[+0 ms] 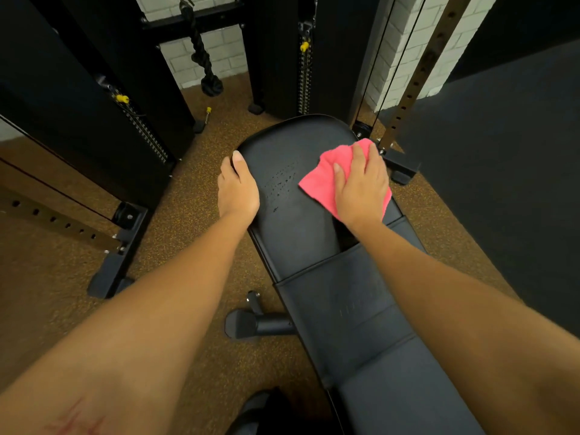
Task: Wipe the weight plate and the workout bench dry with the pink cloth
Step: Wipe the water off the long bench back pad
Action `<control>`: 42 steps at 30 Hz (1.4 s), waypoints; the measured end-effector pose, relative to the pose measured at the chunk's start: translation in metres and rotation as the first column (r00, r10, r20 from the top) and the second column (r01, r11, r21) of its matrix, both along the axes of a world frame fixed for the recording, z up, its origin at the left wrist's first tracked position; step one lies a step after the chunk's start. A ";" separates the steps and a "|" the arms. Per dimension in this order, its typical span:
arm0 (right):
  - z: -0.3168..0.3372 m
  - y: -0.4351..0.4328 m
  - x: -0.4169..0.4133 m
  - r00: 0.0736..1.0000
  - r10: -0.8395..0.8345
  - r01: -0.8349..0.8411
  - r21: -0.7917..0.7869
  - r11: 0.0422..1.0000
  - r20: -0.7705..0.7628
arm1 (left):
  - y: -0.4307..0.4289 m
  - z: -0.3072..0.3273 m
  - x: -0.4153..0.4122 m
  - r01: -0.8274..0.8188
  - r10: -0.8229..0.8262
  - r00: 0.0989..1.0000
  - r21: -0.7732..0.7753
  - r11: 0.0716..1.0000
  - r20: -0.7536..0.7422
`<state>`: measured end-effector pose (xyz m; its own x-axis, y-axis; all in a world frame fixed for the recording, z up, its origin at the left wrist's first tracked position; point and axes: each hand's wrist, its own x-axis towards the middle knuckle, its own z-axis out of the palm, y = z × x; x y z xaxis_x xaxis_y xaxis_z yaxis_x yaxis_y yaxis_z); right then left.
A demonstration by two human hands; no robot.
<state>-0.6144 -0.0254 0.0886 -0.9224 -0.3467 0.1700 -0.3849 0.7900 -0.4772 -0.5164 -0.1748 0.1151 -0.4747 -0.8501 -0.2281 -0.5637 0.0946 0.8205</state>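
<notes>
R hand (361, 183) lies flat on the pink cloth (320, 180), palm down, fingers straight & spread. It presses the cloth onto the bench (298, 221); no pinch, nothing gripped. Cloth is on the far pad, R side, close to the rounded far end. One corner pokes out past the fingertips, and the rest fans out L of the hand and under the wrist. It lies flat on the pad.

L hand (238, 186) is on the L edge of the same pad, across from the cloth. Thumb lies on the top surface, the other fingers go over the side and wrap the edge, tips hidden. So L has hold of the pad edge. Both forearms are bare and reach fwd from the btm of the frame.

Bench is black, padded, 2 sections w/ a gap between, running from btm R up to centre. There's a perforated dot pattern on the far pad between the hands. Can't tell wet vs dry from the surface. A black foot tube (251, 323) sticks out L from under the near section.

Bkgd:
- speckled brown floor (194, 221)
- black cable-machine columns w/ yellow pin L (122, 98) & yellow pin centre (304, 46)
- black rope attachment (204, 58) hanging between the columns, in front of a white brick wall (219, 48)
- perforated upright (417, 80) just R of the bench end
- dark mat (502, 167) on the R
</notes>
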 end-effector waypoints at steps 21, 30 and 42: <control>0.075 0.020 0.114 0.567 0.374 0.592 -0.678 0.435 0.734 | 0.134 0.064 0.024 0.281 -0.234 0.956 0.329 0.902 -0.175; 0.070 0.026 0.105 0.522 0.490 0.395 -0.708 0.586 0.698 | 0.098 0.054 0.032 0.129 -0.088 0.973 0.187 0.974 -0.211; -0.002 0.048 0.038 0.979 0.202 -0.202 0.183 0.962 0.019 | 0.079 -0.005 0.032 0.493 -0.282 0.870 -0.714 0.498 0.404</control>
